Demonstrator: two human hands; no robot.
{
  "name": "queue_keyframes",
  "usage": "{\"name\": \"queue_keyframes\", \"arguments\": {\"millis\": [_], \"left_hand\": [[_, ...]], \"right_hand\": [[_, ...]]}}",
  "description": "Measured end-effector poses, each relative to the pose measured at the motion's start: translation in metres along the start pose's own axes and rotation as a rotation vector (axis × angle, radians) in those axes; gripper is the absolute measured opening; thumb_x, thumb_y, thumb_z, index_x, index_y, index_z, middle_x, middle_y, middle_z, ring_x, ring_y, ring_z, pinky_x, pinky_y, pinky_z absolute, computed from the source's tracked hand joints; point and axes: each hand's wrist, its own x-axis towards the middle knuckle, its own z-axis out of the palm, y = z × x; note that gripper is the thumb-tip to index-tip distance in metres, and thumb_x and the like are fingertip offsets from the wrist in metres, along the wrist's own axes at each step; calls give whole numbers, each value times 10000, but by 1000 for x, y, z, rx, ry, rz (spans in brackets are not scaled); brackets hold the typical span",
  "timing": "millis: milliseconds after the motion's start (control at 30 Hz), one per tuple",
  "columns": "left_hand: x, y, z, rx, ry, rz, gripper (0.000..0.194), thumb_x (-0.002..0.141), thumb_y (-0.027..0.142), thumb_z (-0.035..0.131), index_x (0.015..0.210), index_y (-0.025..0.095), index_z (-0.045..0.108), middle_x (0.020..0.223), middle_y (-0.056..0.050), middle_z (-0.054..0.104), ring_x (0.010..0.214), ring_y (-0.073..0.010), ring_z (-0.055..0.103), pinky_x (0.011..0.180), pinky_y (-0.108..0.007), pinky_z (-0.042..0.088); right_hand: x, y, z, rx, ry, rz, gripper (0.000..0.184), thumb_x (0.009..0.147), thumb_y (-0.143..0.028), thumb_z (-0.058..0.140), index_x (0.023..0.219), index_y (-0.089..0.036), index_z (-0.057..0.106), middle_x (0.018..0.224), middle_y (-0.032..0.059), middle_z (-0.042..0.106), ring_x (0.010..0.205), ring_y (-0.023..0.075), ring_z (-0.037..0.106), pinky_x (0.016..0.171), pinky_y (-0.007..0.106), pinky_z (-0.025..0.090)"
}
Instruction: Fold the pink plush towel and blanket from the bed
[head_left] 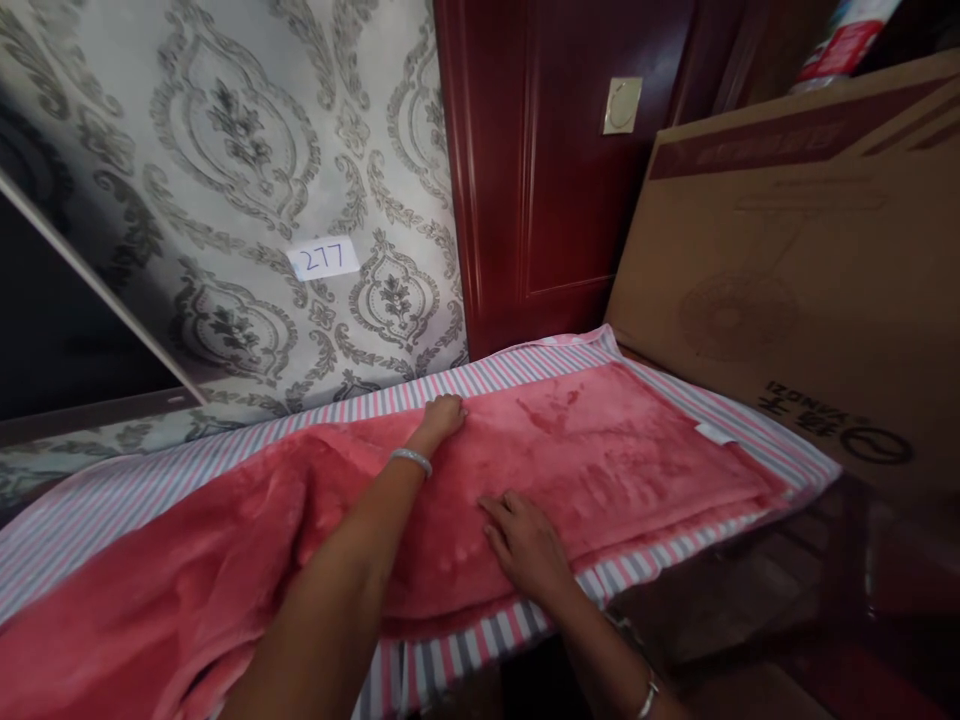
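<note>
A thick, plush pink-red blanket (600, 460) lies over a cloth with pink, grey and white stripes (487, 375). Its right part is folded flat in layers, while the left part is bunched and wrinkled. My left hand (445, 415), a bracelet on its wrist, is at the blanket's far edge with its fingers curled down on the fabric. Nearer to me, my right hand (529, 545) rests palm down on the blanket's middle, fingers apart. A small white tag (717, 433) shows near the right end of the blanket.
On the right stands a large cardboard box (787, 250), with a red and white container (847, 45) on top. Behind are a dark red wooden panel (570, 180) and a patterned wall with a paper label "277" (324, 258). A dark screen (67, 310) stands at left.
</note>
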Motion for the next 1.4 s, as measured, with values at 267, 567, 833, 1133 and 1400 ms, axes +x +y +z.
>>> {"name": "queue_keyframes", "arguments": {"millis": [267, 567, 833, 1133, 1400], "left_hand": [[15, 25, -2, 7, -8, 81, 310, 973, 290, 463, 1183, 166, 654, 1278, -165, 673, 1218, -281, 604, 1024, -415, 436], [51, 60, 14, -26, 55, 148, 281, 977, 334, 511, 1088, 162, 703, 1203, -148, 687, 1186, -247, 610, 1013, -328, 440], [68, 64, 27, -69, 110, 91, 294, 992, 280, 451, 1132, 149, 674, 1198, -162, 677, 1141, -251, 626, 969, -338, 455], [92, 86, 12, -102, 5, 189, 339, 982, 332, 445, 1104, 166, 715, 1161, -119, 733, 1077, -218, 662, 885, -282, 471], [106, 146, 19, -104, 23, 242, 302, 983, 369, 490, 1052, 171, 708, 1135, -122, 725, 1083, -227, 655, 899, -284, 464]], "right_hand": [[2, 51, -44, 45, 115, -40, 329, 948, -146, 494, 1204, -175, 699, 1062, 103, 685, 981, 246, 631, 882, 371, 499], [-17, 85, -34, -113, 242, 3, 284, 978, -183, 482, 1137, -184, 717, 945, 98, 641, 878, 252, 612, 780, 388, 498], [-16, 82, -35, -77, 251, 11, 273, 967, -169, 495, 1143, -200, 701, 944, 89, 626, 887, 242, 602, 777, 376, 501], [-14, 95, -64, 99, 342, -28, 308, 995, -195, 439, 1186, -216, 680, 1047, 89, 677, 957, 228, 628, 831, 363, 512], [-22, 149, -80, -194, 520, 140, 309, 984, -272, 472, 1190, -181, 684, 1122, 129, 666, 1041, 304, 586, 897, 483, 465]]}}
